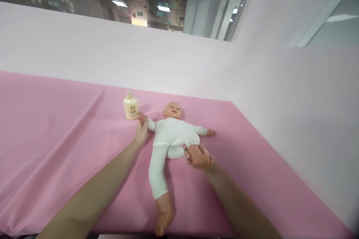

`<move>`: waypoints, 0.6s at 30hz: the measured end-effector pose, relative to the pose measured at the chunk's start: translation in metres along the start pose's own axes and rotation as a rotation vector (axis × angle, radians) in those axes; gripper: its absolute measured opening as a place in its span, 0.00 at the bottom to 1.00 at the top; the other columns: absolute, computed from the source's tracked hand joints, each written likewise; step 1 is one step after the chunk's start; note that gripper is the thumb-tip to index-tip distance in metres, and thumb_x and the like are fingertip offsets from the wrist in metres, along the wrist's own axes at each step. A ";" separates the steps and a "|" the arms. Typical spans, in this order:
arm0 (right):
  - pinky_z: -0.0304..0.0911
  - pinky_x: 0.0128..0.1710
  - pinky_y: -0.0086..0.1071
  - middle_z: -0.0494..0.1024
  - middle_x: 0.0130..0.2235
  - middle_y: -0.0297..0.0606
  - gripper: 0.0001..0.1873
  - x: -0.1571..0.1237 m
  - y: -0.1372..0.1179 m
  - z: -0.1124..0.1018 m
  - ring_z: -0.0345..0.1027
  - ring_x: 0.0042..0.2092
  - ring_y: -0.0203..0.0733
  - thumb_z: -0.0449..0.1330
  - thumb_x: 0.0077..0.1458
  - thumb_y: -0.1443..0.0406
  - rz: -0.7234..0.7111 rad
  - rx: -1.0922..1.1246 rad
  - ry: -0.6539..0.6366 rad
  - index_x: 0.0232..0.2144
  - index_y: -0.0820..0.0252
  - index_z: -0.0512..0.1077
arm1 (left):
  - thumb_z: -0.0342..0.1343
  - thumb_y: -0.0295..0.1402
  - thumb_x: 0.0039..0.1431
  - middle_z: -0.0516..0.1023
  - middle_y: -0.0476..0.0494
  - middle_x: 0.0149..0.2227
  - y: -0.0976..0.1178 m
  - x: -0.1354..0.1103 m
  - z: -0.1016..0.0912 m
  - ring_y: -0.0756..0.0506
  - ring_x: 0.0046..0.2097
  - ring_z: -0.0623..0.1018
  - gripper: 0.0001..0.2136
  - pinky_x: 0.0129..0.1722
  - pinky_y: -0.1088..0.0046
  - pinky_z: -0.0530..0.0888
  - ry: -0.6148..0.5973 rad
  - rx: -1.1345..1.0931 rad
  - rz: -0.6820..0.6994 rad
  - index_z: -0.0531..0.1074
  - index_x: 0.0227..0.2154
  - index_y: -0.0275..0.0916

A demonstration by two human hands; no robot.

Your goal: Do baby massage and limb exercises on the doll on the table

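Observation:
A baby doll (172, 134) with a white cloth body lies on its back on the pink cover, head toward the wall. My left hand (141, 130) is closed around the doll's forearm at the left, just below its small hand. With my right hand (206, 151) I grip the doll's lower leg on the right, and that leg is bent up toward the belly. The other leg (158, 171) lies stretched toward me. Just beyond my left hand stands a cream-coloured bottle (130, 106) with a dark printed label.
A pink cover (70, 127) spreads over the padded surface, with long creases at the left. White walls (112, 52) rise behind and on the right. A window (126, 0) with heart-shaped stickers is set in the back wall.

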State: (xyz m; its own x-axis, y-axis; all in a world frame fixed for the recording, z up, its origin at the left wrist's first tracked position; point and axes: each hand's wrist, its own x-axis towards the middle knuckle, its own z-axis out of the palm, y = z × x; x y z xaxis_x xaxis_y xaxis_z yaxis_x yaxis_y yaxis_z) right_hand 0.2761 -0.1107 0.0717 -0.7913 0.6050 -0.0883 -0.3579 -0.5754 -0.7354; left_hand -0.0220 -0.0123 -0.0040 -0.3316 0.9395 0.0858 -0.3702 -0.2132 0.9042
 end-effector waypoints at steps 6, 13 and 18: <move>0.75 0.38 0.36 0.81 0.42 0.45 0.38 0.001 0.021 -0.004 0.81 0.40 0.49 0.79 0.37 0.51 0.284 -0.049 -0.404 0.44 0.65 0.71 | 0.52 0.39 0.71 0.80 0.43 0.44 0.014 0.019 -0.021 0.44 0.52 0.80 0.08 0.57 0.66 0.74 0.178 -0.253 -0.270 0.72 0.46 0.44; 0.79 0.43 0.36 0.81 0.51 0.45 0.28 0.035 0.009 0.017 0.81 0.48 0.48 0.77 0.42 0.72 0.827 -0.193 -0.824 0.46 0.62 0.73 | 0.55 0.39 0.70 0.79 0.44 0.38 0.022 0.027 -0.019 0.45 0.43 0.82 0.08 0.49 0.70 0.78 0.245 -0.325 -0.390 0.74 0.41 0.41; 0.77 0.48 0.31 0.81 0.51 0.41 0.21 0.049 0.007 0.036 0.76 0.57 0.49 0.77 0.42 0.72 0.877 -0.329 -0.983 0.39 0.62 0.76 | 0.54 0.38 0.70 0.81 0.42 0.40 0.025 0.027 -0.014 0.43 0.46 0.82 0.09 0.50 0.68 0.78 0.243 -0.334 -0.395 0.75 0.42 0.41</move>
State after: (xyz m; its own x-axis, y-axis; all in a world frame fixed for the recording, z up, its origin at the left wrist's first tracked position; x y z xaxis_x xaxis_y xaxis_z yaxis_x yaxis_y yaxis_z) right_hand 0.2171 -0.1049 0.0871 -0.7688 -0.6085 -0.1965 0.4669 -0.3242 -0.8227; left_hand -0.0523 0.0036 0.0153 -0.2881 0.8847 -0.3666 -0.7475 0.0315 0.6635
